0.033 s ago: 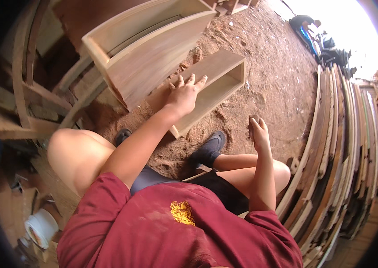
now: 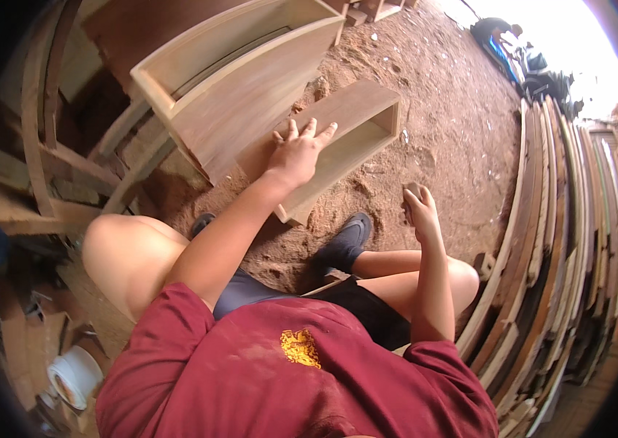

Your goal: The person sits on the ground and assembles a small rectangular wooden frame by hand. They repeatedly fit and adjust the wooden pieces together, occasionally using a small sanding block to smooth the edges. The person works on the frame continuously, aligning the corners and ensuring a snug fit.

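Between my feet and the bigger wooden case lies an open, narrow wooden box (image 2: 364, 104) resembling a drawer, set at a slant on the ground. My left hand (image 2: 296, 159) rests on its upper board with fingers spread, near the edge of the hollow. Off to the right, over bare ground, my right hand (image 2: 423, 212) is closed around a small brown piece (image 2: 411, 191). Its kind is hard to make out, since the fingers cover much of it. That hand is apart from the box.
A larger pale wooden case (image 2: 250, 95) stands just beyond the box. Long stacked planks (image 2: 542, 255) run along the right. Wooden frames (image 2: 39, 153) crowd the left, above a white bucket (image 2: 75, 376). A person (image 2: 497, 33) is at the far right.
The view has shifted slightly. My right hand and the brown piece in it have turned a little; my left hand stays on the box.
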The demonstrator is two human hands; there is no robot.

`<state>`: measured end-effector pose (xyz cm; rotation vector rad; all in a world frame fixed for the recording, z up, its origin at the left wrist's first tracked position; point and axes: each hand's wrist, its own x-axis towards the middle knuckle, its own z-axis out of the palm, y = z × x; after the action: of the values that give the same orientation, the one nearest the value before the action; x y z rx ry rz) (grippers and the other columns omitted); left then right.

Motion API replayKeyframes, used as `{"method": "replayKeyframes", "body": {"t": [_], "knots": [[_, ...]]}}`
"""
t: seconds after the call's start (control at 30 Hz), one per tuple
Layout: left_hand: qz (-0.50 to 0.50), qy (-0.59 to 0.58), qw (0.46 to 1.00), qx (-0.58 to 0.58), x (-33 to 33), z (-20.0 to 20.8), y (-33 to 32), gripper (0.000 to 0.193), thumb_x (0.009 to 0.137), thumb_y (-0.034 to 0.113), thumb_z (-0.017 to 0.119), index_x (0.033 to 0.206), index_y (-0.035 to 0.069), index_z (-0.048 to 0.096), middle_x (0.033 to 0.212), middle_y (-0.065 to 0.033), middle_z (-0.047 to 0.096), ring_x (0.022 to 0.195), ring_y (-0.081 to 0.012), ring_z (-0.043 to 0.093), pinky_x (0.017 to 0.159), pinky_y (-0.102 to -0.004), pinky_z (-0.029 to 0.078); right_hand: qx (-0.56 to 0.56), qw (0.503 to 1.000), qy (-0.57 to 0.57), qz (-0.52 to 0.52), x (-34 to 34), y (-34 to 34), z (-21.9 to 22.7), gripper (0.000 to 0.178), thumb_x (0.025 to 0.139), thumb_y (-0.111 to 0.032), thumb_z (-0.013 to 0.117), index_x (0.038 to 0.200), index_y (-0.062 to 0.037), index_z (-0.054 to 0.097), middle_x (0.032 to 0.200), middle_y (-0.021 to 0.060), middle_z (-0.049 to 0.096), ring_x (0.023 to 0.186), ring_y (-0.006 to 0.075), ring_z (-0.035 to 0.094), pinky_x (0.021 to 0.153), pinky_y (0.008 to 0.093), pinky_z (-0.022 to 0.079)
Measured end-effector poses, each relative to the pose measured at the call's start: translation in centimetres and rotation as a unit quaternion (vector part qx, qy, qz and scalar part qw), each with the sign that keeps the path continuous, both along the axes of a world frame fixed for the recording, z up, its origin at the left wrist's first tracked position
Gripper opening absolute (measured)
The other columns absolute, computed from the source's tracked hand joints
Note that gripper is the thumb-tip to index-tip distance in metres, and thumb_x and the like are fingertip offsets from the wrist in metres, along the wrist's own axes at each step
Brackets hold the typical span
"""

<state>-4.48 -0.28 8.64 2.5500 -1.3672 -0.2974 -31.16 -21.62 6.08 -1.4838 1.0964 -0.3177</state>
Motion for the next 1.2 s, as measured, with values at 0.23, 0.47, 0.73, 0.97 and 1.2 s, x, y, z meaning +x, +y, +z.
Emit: {"method": "replayKeyframes", "body": {"t": [0.23,0.47,0.73,0.97,1.2], "knots": [[-0.097,-0.143,0.983,0.057,1.0,-3.4,0.7,0.074,0.095,0.004,0.048,0.156,0.042,0.029,0.162,-0.0134,0.032,0.143,-0.0511,0.032,0.110,-0.0736,0.029,-0.165,0.967,0.063,0.184,4.3,5.2,-4.6,0.055,0.081,-0.029,0.083,0.121,-0.0098,0.051,0.092,0.0155,0.070,0.078,0.0254,0.069,0.066,0.0376,0.055],[-0.092,-0.124,0.986,0.061,1.0,-3.5,0.8,0.083,0.088,0.004,0.055,0.155,0.047,0.030,0.162,-0.0102,0.033,0.144,-0.0453,0.034,0.112,-0.0671,0.033,-0.219,0.907,0.113,0.341,7.1,7.4,-5.9,0.041,0.074,-0.022,0.077,0.106,-0.0031,0.059,0.099,0.0197,0.070,0.098,0.0350,0.068,0.086,0.0438,0.053],[-0.099,-0.058,0.991,0.073,2.1,-1.4,0.5,0.083,0.083,0.014,0.063,0.153,0.049,0.033,0.164,-0.0032,0.030,0.149,-0.0376,0.028,0.120,-0.0603,0.024,-0.489,0.812,0.014,0.318,16.0,4.8,-10.5,0.026,0.091,-0.022,0.061,0.110,-0.0061,0.071,0.109,0.0159,0.069,0.106,0.0353,0.064,0.094,0.0436,0.050],[-0.086,0.004,0.995,0.043,2.4,-2.5,1.4,0.089,0.074,0.003,0.056,0.149,0.049,0.041,0.166,0.0001,0.024,0.153,-0.0354,0.017,0.122,-0.0625,0.011,-0.536,0.749,0.134,0.367,16.3,9.8,-13.6,0.043,0.098,-0.036,0.052,0.134,-0.0134,0.059,0.139,0.0109,0.056,0.138,0.0325,0.041,0.119,0.0626,0.017],[-0.074,-0.002,0.996,0.039,1.1,-3.2,2.2,0.087,0.076,0.004,0.059,0.149,0.049,0.041,0.167,-0.0003,0.022,0.154,-0.0359,0.016,0.122,-0.0631,0.006,-0.421,0.764,0.293,0.392,16.2,8.9,-7.9,0.063,0.100,-0.052,0.043,0.148,-0.0114,0.046,0.154,0.0127,0.043,0.150,0.0370,0.024,0.119,0.0653,0.000]]}}
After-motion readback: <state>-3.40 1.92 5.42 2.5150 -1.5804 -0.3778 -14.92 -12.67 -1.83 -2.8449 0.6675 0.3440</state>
